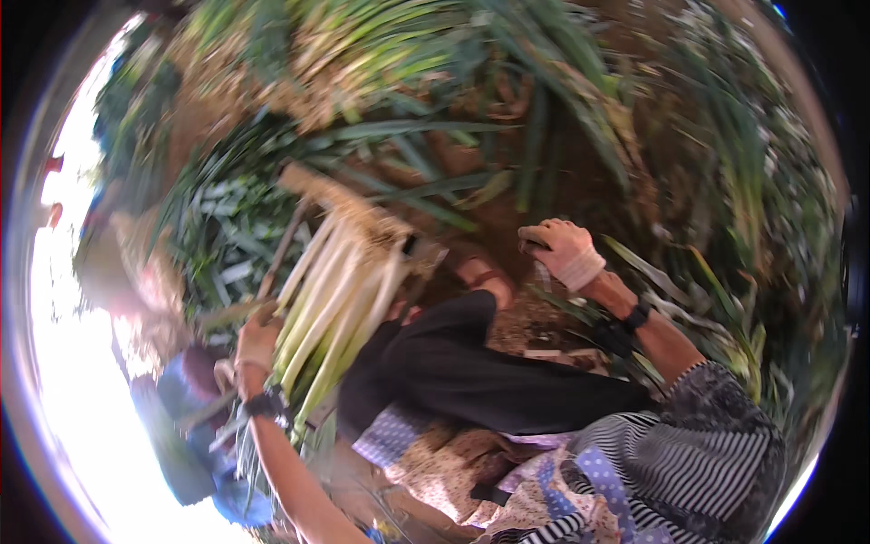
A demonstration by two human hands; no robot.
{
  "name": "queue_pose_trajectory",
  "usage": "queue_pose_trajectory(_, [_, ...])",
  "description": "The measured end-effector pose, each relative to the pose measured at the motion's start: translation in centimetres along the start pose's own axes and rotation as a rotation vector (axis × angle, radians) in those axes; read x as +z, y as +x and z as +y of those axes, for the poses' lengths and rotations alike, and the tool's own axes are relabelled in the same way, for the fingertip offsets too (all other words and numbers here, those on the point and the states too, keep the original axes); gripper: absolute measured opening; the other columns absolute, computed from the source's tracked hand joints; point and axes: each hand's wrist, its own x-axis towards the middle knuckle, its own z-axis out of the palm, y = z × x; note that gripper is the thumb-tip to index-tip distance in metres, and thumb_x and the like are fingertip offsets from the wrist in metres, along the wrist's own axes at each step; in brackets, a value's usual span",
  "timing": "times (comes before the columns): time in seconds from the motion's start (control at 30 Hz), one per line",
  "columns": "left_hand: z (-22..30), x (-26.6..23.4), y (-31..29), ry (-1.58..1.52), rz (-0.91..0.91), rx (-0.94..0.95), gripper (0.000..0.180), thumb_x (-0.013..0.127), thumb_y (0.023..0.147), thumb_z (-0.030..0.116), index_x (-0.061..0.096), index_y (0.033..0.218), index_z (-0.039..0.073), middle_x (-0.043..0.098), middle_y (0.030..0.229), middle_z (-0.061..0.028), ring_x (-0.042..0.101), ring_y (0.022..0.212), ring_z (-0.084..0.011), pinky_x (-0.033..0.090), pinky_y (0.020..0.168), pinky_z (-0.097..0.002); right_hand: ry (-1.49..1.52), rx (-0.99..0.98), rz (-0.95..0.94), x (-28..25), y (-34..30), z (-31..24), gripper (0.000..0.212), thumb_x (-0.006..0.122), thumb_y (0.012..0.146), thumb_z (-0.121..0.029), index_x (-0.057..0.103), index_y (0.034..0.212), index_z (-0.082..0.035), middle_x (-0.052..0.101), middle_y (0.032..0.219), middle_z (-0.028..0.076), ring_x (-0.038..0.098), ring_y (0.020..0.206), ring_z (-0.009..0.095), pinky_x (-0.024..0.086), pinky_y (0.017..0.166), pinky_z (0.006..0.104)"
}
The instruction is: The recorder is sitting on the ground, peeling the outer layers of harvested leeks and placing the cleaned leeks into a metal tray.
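A row of leeks lies slanted left of my knees, white stalks uppermost and root ends bunched at the top. Against the left side of these stalks is my left hand, in a pale glove; its fingers are blurred and partly hidden, so their grip is unclear. My right hand, gloved too, is raised to the right of the leeks and apart from them. Its fingers are curled, with a small dark edge showing at them that I cannot make out.
Loose green leaves litter the brown ground ahead, with a large leek heap beyond. More leaves pile up at right. My bent leg in black trousers lies between my arms. Another person appears blurred at left.
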Motion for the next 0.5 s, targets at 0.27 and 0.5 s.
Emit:
queue_pose_trajectory(0.27, [18.5, 5.7, -3.6, -0.635, -0.192, 0.353, 0.034, 0.059, 0.087, 0.006, 0.055, 0.121, -0.001, 0.06, 0.114, -0.0098, 0.056, 0.105, -0.0156, 0.043, 0.091, -0.0255, -0.444, 0.488, -0.364, 3.0, -10.5, 10.8, 0.064, 0.077, 0.066, -0.035, 0.051, 0.117, -0.007, 0.058, 0.105, 0.015, 0.056, 0.1, 0.031, 0.044, 0.083, 0.0427])
queue_pose_trajectory(0.5, [35.5, 11.5, -7.9, -0.879, -0.18, 0.819, 0.027, 0.064, 0.086, 0.011, 0.06, 0.111, 0.0, 0.065, 0.097, -0.0088, 0.063, 0.09, -0.018, 0.051, 0.083, -0.0319, -0.545, 0.388, -0.635, 4.1, -15.0, 16.3, 0.064, 0.071, 0.07, -0.037, 0.048, 0.124, -0.011, 0.052, 0.114, 0.012, 0.049, 0.108, 0.028, 0.033, 0.097, 0.0483])
